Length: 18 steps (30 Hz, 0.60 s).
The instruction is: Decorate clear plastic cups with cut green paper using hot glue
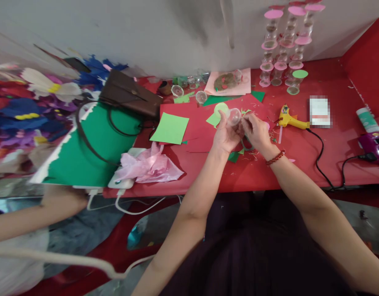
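My left hand (pixel 225 135) is closed around a small clear plastic cup (pixel 234 117), its round end facing up and away from me. Beside the thumb shows a light green paper disc (pixel 221 109); whether it is attached to the cup I cannot tell. My right hand (pixel 256 126), with a red bead bracelet (pixel 275 158) at the wrist, is pinched at the cup's right side; what its fingertips hold is hidden. Under the hands are red paper (pixel 194 123), green scraps (pixel 233 156) and thin shavings. A yellow glue gun (pixel 292 118) lies right of them.
Stacked clear cups with pink discs (pixel 280 65) stand at the back right. Left are a light green sheet (pixel 170 128), a pink plastic bag (pixel 151 164), a brown bag (pixel 130 93) and another person's arm (pixel 44 207). A black cord (pixel 322 152) runs along the right.
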Each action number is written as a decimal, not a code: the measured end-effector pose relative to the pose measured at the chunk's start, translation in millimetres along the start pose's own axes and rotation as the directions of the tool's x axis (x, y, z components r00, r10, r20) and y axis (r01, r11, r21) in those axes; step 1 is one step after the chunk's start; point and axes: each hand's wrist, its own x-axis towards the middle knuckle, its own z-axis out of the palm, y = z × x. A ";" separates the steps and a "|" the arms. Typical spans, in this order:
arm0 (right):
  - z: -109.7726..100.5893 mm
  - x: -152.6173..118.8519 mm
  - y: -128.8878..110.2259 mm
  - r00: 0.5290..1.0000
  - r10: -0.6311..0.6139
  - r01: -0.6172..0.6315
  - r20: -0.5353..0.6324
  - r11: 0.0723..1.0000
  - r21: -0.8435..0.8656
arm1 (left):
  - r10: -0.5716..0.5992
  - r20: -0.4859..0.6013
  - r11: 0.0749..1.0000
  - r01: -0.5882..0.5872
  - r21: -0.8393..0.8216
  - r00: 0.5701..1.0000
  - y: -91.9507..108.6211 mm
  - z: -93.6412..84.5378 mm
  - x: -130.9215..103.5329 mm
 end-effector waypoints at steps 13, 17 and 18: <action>7.5 -5.3 0.5 0.989 -0.117 0.126 0.093 0.988 -0.094 | -0.008 0.016 1.000 0.008 0.021 1.000 -7.7 10.3 -5.9; 8.6 -5.6 0.4 0.985 -0.145 0.158 0.092 0.977 -0.144 | 0.004 0.042 0.999 -0.006 0.042 0.999 -8.5 13.2 -8.4; 7.9 -5.4 -0.1 0.983 -0.151 0.168 0.108 0.971 -0.171 | 0.005 0.050 0.999 -0.007 0.051 0.999 -8.7 13.4 -8.5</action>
